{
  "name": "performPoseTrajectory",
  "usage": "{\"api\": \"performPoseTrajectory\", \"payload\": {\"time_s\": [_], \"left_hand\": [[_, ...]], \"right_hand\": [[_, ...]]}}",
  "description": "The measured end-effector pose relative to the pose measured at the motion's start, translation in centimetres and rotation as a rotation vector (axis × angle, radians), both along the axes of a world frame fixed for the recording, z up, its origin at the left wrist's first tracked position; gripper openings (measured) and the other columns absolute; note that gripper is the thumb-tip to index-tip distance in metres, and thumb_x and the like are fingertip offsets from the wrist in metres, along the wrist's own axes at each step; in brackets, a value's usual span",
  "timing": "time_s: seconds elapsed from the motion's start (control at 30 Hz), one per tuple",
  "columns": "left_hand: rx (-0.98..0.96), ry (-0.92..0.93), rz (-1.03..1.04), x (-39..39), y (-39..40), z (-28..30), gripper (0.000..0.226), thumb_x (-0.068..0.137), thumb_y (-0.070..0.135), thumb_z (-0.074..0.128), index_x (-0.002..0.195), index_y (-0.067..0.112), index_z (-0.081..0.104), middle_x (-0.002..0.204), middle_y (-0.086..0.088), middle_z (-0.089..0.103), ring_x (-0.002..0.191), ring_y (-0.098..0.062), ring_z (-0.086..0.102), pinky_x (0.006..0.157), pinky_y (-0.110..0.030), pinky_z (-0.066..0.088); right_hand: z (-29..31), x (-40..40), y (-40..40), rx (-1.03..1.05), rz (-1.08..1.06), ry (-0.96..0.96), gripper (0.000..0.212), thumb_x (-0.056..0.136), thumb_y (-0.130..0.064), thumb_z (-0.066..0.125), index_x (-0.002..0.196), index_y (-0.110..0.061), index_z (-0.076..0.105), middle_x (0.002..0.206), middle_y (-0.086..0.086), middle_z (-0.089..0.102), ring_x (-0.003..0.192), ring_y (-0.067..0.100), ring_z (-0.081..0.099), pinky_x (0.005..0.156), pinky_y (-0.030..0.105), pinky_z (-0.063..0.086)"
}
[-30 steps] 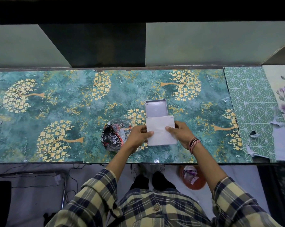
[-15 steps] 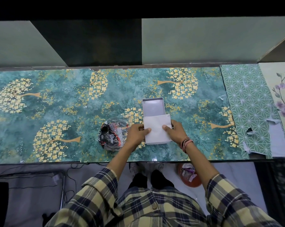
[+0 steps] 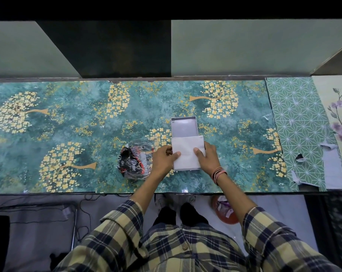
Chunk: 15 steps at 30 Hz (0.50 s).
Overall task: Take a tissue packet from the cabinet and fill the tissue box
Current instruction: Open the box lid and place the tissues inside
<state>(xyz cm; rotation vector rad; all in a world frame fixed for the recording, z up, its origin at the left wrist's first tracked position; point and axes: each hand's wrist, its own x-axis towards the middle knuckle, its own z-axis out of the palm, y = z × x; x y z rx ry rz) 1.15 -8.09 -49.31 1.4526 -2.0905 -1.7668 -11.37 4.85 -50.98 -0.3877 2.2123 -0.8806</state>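
tissue stack lies over the near half of the open tissue box, mid-counter toward the front edge. left hand and right hand pinch its side edges, thumbs on top. advise lowering it level, corners squared to the box walls; empty wrapper sits just left.

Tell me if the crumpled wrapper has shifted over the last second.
No. The wrapper keeps the same gap to the printed gold trunk at its left.

Teal bench with golden flower trees; white tissues; grey box; black-and-red wrapper; yellow-navy plaid sleeves.
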Motion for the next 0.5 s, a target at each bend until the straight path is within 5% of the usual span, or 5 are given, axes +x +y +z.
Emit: {"api": "performPoseTrajectory", "payload": {"time_s": [0.1,0.2,0.33,0.5], "left_hand": [[-0.057,-0.022,-0.017,0.2,-0.2,-0.2,0.040,0.091,0.024,0.076,0.123,0.003,0.064,0.107,-0.005,0.063,0.093,-0.024,0.062,0.069,-0.026,0.046],[-0.239,-0.014,-0.090,0.5,-0.8,-0.5,0.042,0.090,0.024,0.076,0.125,0.006,0.062,0.118,-0.010,0.061,0.099,-0.027,0.059,0.078,-0.034,0.046],[-0.584,0.131,-0.417,0.5,-1.2,0.1,0.033,0.092,0.017,0.073,0.123,0.006,0.068,0.125,-0.011,0.066,0.117,-0.028,0.058,0.097,-0.038,0.048],[-0.711,0.050,-0.733,0.1,-0.1,-0.8,0.037,0.087,0.019,0.077,0.118,0.000,0.072,0.132,-0.021,0.067,0.124,-0.040,0.062,0.102,-0.048,0.050]], "right_hand": [[0.6,-0.5,0.2,-0.003,0.027,0.016,0.049,0.097,-0.038,0.059,0.135,-0.009,0.051,0.130,0.017,0.055,0.123,0.032,0.049,0.097,0.041,0.045],[1.2,-1.6,0.9,0.050,0.123,0.138,0.065,0.097,-0.038,0.060,0.148,-0.006,0.039,0.146,0.020,0.045,0.135,0.037,0.041,0.112,0.051,0.035],[2.3,-2.9,1.5,0.066,0.406,0.404,0.045,0.093,-0.023,0.065,0.136,-0.013,0.057,0.138,0.012,0.055,0.131,0.040,0.043,0.107,0.046,0.033],[3.1,-2.5,0.4,0.178,0.693,0.420,0.043,0.091,-0.024,0.069,0.133,-0.015,0.064,0.137,0.009,0.059,0.131,0.032,0.045,0.110,0.041,0.035]]}}
